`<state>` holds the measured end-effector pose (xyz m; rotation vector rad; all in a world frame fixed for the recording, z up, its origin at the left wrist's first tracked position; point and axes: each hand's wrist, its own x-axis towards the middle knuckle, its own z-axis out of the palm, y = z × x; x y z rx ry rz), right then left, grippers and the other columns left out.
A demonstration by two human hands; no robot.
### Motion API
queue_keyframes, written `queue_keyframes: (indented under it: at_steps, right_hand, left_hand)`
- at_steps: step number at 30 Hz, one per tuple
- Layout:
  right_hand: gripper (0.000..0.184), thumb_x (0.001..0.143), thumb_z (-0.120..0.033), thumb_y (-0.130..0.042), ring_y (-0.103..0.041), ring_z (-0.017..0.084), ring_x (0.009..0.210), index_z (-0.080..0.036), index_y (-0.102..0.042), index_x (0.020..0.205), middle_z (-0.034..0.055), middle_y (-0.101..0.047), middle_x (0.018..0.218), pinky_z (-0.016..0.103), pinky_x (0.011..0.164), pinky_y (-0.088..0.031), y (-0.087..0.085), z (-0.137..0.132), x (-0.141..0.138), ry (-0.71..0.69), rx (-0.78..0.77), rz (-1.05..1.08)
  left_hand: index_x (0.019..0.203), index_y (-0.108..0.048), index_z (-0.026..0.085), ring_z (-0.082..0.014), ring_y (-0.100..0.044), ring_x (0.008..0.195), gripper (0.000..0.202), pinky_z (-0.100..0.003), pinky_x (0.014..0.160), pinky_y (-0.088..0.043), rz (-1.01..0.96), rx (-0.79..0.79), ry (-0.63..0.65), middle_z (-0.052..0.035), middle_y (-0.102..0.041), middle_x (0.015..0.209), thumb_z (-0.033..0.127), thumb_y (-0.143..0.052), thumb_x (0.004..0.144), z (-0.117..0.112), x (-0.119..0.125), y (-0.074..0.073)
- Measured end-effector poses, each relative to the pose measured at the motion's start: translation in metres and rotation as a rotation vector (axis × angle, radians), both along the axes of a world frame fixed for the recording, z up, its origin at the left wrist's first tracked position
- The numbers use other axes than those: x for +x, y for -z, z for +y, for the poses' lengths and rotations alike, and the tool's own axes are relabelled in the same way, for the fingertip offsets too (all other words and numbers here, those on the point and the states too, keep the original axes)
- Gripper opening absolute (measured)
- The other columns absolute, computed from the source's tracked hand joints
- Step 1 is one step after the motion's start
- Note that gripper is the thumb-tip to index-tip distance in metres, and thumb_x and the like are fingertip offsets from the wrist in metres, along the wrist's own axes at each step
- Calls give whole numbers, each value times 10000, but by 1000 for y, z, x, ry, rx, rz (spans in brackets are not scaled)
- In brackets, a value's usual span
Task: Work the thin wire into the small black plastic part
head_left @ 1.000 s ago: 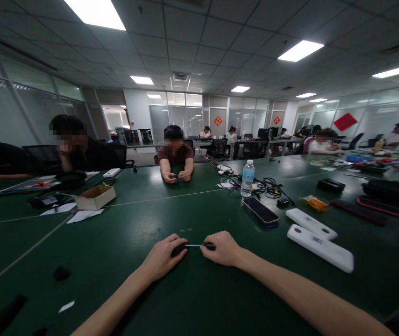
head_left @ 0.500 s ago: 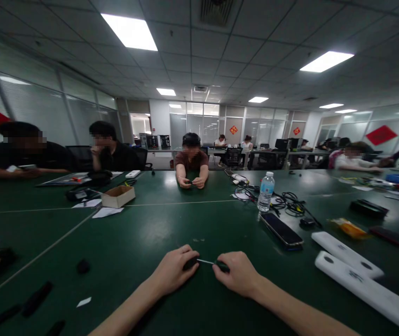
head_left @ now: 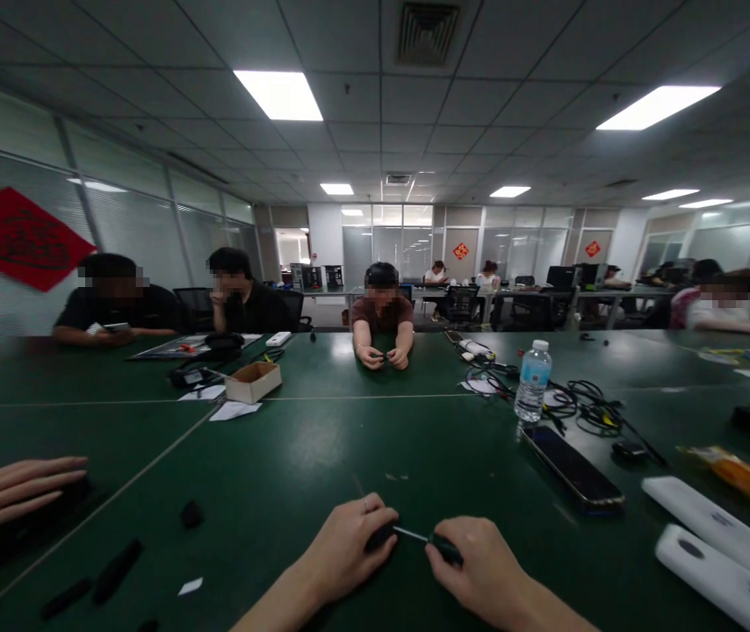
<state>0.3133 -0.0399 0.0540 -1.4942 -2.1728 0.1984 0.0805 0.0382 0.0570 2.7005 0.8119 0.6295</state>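
Just above the green tabletop (head_left: 309, 491), my left hand (head_left: 349, 551) is closed around a small black object (head_left: 380, 536), whose kind I cannot make out because the fingers cover most of it. Opposite it, my right hand (head_left: 480, 566) grips the dark handle of a screwdriver (head_left: 444, 549). Its thin metal shaft spans the gap between my hands and meets the black object. Whether the tip sits on a screw is hidden. A ring shows on one of my left fingers.
Right of my hands are a phone (head_left: 573, 467), a water bottle (head_left: 534, 382), tangled cables (head_left: 586, 408) and two white long devices (head_left: 724, 570). Small black parts (head_left: 118, 569) and a white scrap (head_left: 191, 585) lie left. Another person's hand (head_left: 12, 496) rests at the left edge. An open box (head_left: 253, 384) stands farther back.
My view has turned left and slightly up, so everything sits farther right and lower. Both hands keep their grips. The other person's hand at the left shows more and now lies stretched out.
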Motion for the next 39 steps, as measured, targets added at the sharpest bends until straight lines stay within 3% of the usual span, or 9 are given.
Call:
queue_keyframes:
  at_steps: [15,25,30,39]
  right_hand:
    - [211,875,-326,-499,-625,172,683,-221,-677,832,27,-675,750,257,631,-430,15,10,7,-8,-8,19]
    - [221,902,-331,-496,-609,156,684,-221,-674,833,9,-658,750,255,659,-422,-4,1,-2,26,-37,39]
    - [204,905,-319,-501,-613,150,702,-223,-679,874,9,-668,795,240,656,-427,-14,-2,-6,-35,-92,56]
    - [201,900,-324,-504,-604,156,703,-201,-662,896,19,-658,777,259,675,-416,-8,7,2,-36,-27,-63]
  left_hand:
    - [1144,-571,282,-188,-610,870,282,-280,776,-480,15,26,26,-45,-621,1023,279,-515,868,0,-3,1]
    - [1139,-571,257,-188,-605,869,278,-280,779,-474,9,22,32,-56,-612,1017,272,-509,868,-6,-7,-5]
    - [1153,-572,263,-192,-597,882,289,-282,786,-468,3,-1,29,-56,-611,1029,273,-509,871,-11,-14,-6]
    - [1142,-587,263,-166,-600,832,273,-258,757,-469,20,-32,73,-43,-605,1008,287,-500,884,-4,-12,-9]
